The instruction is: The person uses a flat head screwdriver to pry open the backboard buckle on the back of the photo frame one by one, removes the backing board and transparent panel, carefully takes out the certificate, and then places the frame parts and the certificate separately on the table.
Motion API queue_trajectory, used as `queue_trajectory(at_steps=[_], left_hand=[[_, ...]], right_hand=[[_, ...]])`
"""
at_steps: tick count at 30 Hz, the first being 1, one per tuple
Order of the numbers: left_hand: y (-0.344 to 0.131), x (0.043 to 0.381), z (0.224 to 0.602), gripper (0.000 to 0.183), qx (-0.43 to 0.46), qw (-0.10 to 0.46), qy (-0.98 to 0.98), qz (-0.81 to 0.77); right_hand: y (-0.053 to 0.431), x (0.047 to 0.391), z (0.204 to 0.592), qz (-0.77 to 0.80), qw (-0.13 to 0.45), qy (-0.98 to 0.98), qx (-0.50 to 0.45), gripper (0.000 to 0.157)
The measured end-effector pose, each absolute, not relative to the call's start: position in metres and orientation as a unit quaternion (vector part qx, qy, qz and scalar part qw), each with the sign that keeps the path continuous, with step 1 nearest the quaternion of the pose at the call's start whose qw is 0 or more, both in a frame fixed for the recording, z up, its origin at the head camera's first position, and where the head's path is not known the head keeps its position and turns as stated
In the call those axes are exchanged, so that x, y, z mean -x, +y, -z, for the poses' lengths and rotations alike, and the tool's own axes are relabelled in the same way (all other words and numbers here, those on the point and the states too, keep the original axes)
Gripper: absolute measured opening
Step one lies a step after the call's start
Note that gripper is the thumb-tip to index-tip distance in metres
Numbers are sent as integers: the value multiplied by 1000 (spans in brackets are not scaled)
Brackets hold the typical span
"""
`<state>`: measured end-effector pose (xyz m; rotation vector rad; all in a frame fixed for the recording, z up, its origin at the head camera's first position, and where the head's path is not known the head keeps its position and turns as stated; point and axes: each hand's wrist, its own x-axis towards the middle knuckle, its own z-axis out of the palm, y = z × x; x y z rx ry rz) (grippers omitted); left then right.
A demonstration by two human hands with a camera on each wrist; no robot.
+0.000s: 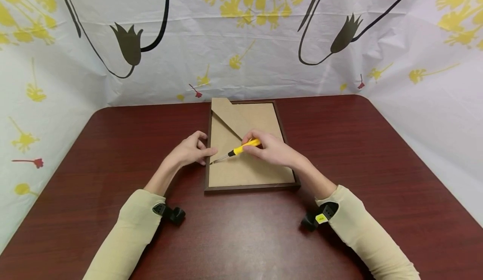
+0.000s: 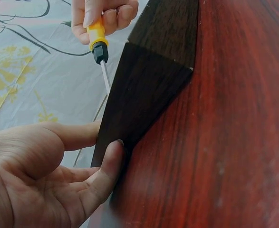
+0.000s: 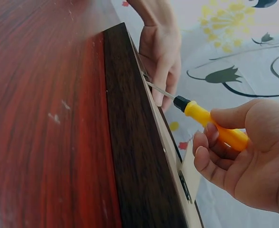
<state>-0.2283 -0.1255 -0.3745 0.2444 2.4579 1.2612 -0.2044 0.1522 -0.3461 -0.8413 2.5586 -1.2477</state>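
A dark wood picture frame (image 1: pixel 250 188) lies face down on the table, its tan backing board (image 1: pixel 245 175) upward. A stand flap (image 1: pixel 222 105) slants across the board. My right hand (image 1: pixel 272 148) grips a screwdriver (image 3: pixel 203 116) by its yellow handle. The screwdriver's metal tip is at a small dark tab (image 1: pixel 211 163) by the frame's left inner edge. With my left hand (image 1: pixel 190 150) I hold the frame's left side, thumb over the top edge and fingers along the outer side. In the left wrist view, part of the screwdriver tip is hidden behind the frame.
The reddish-brown table (image 1: pixel 241 238) extends on all sides of the frame. A white patterned sheet (image 1: pixel 241 49) hangs behind and beside it. Each wrist carries a black strapped camera. A dark metal piece (image 3: pixel 185 186) sits at the frame's near inner edge in the right wrist view.
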Motion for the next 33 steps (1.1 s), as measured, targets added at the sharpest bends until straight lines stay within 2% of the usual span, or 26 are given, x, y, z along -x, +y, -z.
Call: queue_trajectory(at_steps=[9,20,26,33], left_hand=[[-124,229,375,70,-77,185,878,-434],[-125,229,373,70,-78,187,880,-430],[-125,229,372,70,-78,192,878,-431],[-126,229,373,69,-80,194,877,-432]], right_hand=[[144,204,345,410,104,859,287,9],[133,206,332,393,100,859,312,7],[120,205,320,351,73,874,328,9],[103,200,308,290,4,882,371,9]])
